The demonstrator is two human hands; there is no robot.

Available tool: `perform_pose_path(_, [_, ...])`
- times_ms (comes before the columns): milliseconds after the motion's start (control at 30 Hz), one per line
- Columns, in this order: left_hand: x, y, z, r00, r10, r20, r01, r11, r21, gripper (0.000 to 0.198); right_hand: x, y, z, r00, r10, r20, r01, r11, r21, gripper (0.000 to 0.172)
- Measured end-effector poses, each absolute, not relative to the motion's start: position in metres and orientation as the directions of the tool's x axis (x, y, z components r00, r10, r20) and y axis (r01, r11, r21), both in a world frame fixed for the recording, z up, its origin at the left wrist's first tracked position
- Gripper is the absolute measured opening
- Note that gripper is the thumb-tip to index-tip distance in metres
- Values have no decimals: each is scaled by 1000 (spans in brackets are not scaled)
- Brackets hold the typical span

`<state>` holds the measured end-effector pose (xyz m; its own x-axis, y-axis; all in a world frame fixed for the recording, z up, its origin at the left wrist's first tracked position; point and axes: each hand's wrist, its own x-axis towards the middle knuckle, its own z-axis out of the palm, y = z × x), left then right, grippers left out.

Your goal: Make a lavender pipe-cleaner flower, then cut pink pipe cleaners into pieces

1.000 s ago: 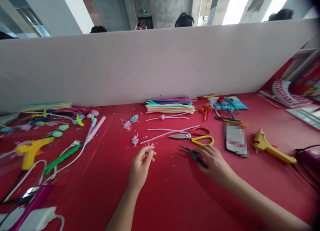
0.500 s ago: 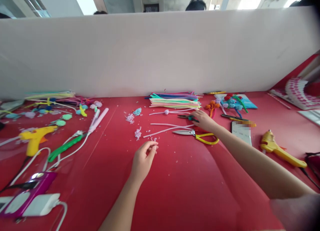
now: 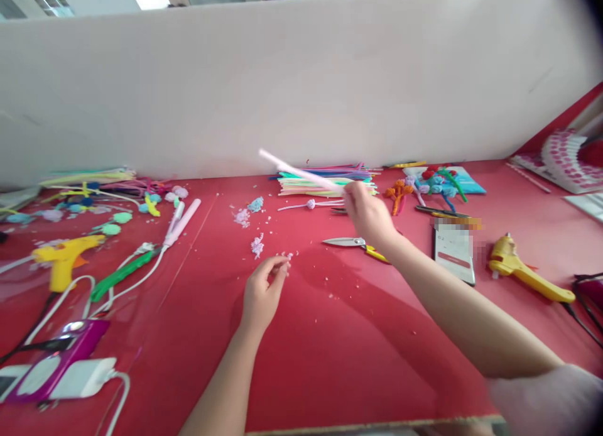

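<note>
Pink stems [image 3: 307,174] in R hand [image 3: 370,217], grip closed, L hand [image 3: 262,293] half-open, red tbl [image 3: 320,367], white partition [image 3: 282,84] behind

A long, thin, pale pink stick [image 3: 301,171] is up in the air, a bit blurry. It slants, left end high, right end in the right hand [image 3: 370,215].

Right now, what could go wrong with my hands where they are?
The pale stem sticks out from your right hand, so its free end might snag the bundle behind. Your right arm partly hides the scissors; lowering it could knock them. Fluff near your left hand might cling to it.
</note>
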<state>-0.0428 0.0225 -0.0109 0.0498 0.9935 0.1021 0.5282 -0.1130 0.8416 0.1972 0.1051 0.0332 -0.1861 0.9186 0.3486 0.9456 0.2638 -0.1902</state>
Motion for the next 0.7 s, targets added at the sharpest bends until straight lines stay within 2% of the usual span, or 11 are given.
perform_pose_path(67, [-39,20,-11,78,990,121,534,-144,833,24,221,86,35,-137,914,383,958,221,-184,32])
perform_pose_path(100, [-34,17,-10,122,984,126,546,-173,820,25,234,77,31,-139,925,353,965,207,-160,28])
perform_pose_path(200, [-13,3,-3,373,921,112,587,-328,740,30,263,56,4,-167,955,245,968,206,-141,18])
perform_pose_path(300, [10,-15,7,684,728,39,540,-542,645,39,278,45,-19,-191,966,174,966,216,-140,23])
perform_pose_path(367, [24,-24,13,825,565,-10,460,-662,591,46,282,43,-24,-196,970,141,968,215,-132,30])
perform_pose_path(500, [52,-38,13,935,353,-46,321,-780,538,57,285,47,-20,-174,982,75,980,181,-86,35])
perform_pose_path(700, [104,-57,-5,984,173,-31,166,-855,491,65,284,53,-20,-108,994,34,993,110,-51,27])
